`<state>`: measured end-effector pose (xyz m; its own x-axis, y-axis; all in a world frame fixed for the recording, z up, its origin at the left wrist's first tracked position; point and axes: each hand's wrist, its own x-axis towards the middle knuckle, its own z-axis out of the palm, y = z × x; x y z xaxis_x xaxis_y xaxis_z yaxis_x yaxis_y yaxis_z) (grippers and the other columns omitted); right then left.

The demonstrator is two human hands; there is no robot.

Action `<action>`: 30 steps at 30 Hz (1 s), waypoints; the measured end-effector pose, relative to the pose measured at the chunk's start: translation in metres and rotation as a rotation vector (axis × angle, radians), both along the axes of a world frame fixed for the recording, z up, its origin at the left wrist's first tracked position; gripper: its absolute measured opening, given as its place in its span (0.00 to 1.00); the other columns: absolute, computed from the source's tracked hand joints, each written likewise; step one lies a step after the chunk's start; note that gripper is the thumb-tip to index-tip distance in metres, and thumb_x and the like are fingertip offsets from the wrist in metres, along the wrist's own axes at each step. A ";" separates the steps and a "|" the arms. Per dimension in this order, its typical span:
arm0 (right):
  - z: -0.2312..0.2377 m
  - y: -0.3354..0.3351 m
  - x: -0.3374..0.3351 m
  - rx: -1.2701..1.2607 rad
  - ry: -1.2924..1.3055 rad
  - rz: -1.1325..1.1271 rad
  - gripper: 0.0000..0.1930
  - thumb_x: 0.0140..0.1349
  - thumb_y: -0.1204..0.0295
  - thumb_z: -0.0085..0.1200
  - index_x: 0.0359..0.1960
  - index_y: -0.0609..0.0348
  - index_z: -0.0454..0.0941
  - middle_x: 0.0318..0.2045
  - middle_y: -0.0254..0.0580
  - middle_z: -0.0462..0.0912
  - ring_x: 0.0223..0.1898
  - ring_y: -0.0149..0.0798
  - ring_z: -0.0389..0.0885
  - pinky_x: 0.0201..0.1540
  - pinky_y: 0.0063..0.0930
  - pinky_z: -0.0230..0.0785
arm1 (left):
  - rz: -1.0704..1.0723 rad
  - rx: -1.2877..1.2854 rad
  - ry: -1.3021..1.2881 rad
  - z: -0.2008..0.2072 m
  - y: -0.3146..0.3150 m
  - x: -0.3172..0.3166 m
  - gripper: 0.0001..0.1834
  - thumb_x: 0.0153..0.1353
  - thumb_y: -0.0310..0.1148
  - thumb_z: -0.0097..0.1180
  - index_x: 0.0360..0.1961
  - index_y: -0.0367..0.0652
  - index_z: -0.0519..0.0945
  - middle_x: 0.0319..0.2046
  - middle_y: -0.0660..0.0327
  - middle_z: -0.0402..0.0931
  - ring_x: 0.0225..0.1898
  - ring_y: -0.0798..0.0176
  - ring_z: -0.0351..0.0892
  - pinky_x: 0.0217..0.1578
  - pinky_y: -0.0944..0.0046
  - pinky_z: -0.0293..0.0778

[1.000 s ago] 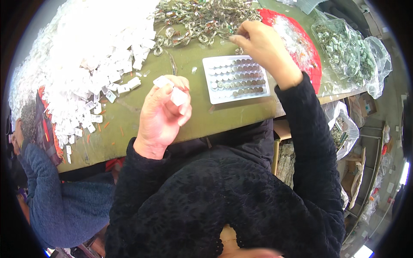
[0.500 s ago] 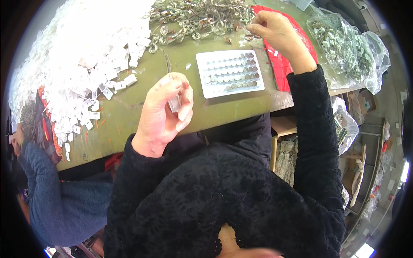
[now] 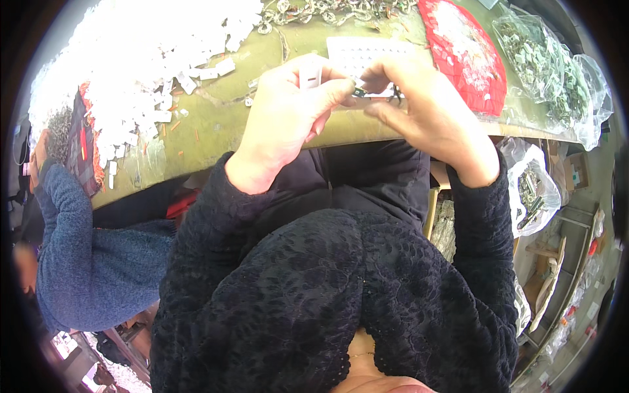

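My left hand [image 3: 288, 108] is closed around a small white plastic casing [image 3: 310, 77] with a dark slot, held upright between the fingers. My right hand [image 3: 432, 108] is close beside it, thumb and fingers curled about a small dark green piece [image 3: 359, 92] at the fingertips of both hands. Thin dark strands show between the right fingers; what they join is too small to tell. Just behind the hands lies a white tray [image 3: 337, 44] with rows of small round silvery discs, partly covered by my right hand.
A large heap of white plastic casings [image 3: 144, 65] covers the green table's left. Coiled wires [image 3: 314, 12] lie at the back. To the right are a red cloth [image 3: 436, 39] with whitish bits and a clear bag of green pieces [image 3: 537, 62]. A person's blue sleeve [image 3: 65, 229] is at left.
My right hand has come from the coiled wires towards my left hand, which has risen and moved right. Both now meet in front of the tray, and the view has shifted.
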<state>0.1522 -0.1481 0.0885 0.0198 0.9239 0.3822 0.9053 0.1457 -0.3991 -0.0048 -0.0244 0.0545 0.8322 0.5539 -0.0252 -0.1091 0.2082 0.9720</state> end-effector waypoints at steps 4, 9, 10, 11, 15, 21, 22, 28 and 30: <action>-0.013 -0.016 -0.018 -0.024 0.251 -0.130 0.12 0.57 0.75 0.62 0.42 0.62 0.79 0.33 0.41 0.83 0.35 0.35 0.82 0.40 0.28 0.73 | 0.093 0.215 0.000 -0.003 -0.020 -0.008 0.04 0.60 0.24 0.60 0.35 0.36 0.80 0.22 0.66 0.77 0.15 0.80 0.65 0.15 0.79 0.58; -0.025 -0.024 -0.032 0.114 0.110 -0.134 0.10 0.57 0.74 0.62 0.41 0.60 0.80 0.33 0.43 0.84 0.33 0.38 0.83 0.37 0.27 0.73 | 0.027 0.145 0.043 -0.003 -0.022 -0.017 0.05 0.59 0.25 0.60 0.36 0.36 0.81 0.22 0.67 0.76 0.15 0.80 0.65 0.15 0.79 0.59; -0.025 -0.025 -0.033 0.108 0.107 -0.112 0.09 0.57 0.74 0.61 0.39 0.60 0.79 0.31 0.45 0.82 0.32 0.42 0.82 0.36 0.30 0.73 | -0.007 0.128 0.070 -0.001 -0.021 -0.020 0.05 0.59 0.27 0.61 0.36 0.37 0.81 0.22 0.68 0.76 0.17 0.80 0.65 0.16 0.79 0.60; -0.024 -0.025 -0.034 0.110 0.096 -0.088 0.08 0.57 0.74 0.60 0.38 0.59 0.77 0.29 0.46 0.81 0.31 0.46 0.81 0.35 0.34 0.72 | -0.039 0.115 0.093 0.000 -0.020 -0.022 0.06 0.59 0.28 0.61 0.36 0.38 0.81 0.22 0.69 0.75 0.18 0.80 0.66 0.18 0.79 0.62; -0.023 -0.028 -0.035 0.104 0.058 -0.039 0.06 0.57 0.73 0.58 0.35 0.58 0.75 0.27 0.46 0.79 0.29 0.49 0.80 0.33 0.36 0.72 | -0.080 0.192 0.163 0.003 -0.019 -0.025 0.05 0.59 0.25 0.59 0.35 0.36 0.81 0.20 0.68 0.75 0.12 0.80 0.63 0.13 0.79 0.57; -0.034 -0.038 -0.040 0.089 0.156 -0.025 0.05 0.57 0.75 0.56 0.35 0.58 0.76 0.26 0.46 0.79 0.28 0.48 0.80 0.31 0.35 0.72 | -0.097 0.156 0.180 -0.003 -0.022 -0.029 0.04 0.60 0.25 0.57 0.34 0.36 0.79 0.20 0.67 0.75 0.12 0.79 0.62 0.13 0.77 0.57; -0.037 -0.039 -0.041 0.096 0.145 -0.023 0.07 0.57 0.76 0.55 0.38 0.58 0.77 0.27 0.46 0.79 0.27 0.48 0.80 0.30 0.34 0.72 | -0.095 0.101 0.150 -0.005 -0.022 -0.029 0.05 0.61 0.26 0.56 0.34 0.36 0.79 0.21 0.67 0.75 0.12 0.79 0.62 0.13 0.76 0.58; -0.041 -0.038 -0.046 0.211 0.191 -0.112 0.09 0.57 0.77 0.57 0.40 0.56 0.80 0.29 0.44 0.82 0.29 0.42 0.82 0.31 0.29 0.73 | -0.020 -0.371 -0.094 -0.028 -0.028 -0.020 0.10 0.67 0.35 0.49 0.35 0.38 0.76 0.30 0.60 0.78 0.20 0.72 0.70 0.21 0.70 0.66; -0.039 -0.037 -0.054 0.085 0.575 -0.260 0.05 0.60 0.75 0.59 0.38 0.58 0.80 0.33 0.43 0.84 0.30 0.34 0.83 0.32 0.25 0.73 | 0.059 -0.519 -0.165 -0.033 -0.031 -0.014 0.14 0.70 0.36 0.44 0.32 0.38 0.76 0.35 0.55 0.78 0.30 0.66 0.74 0.28 0.64 0.71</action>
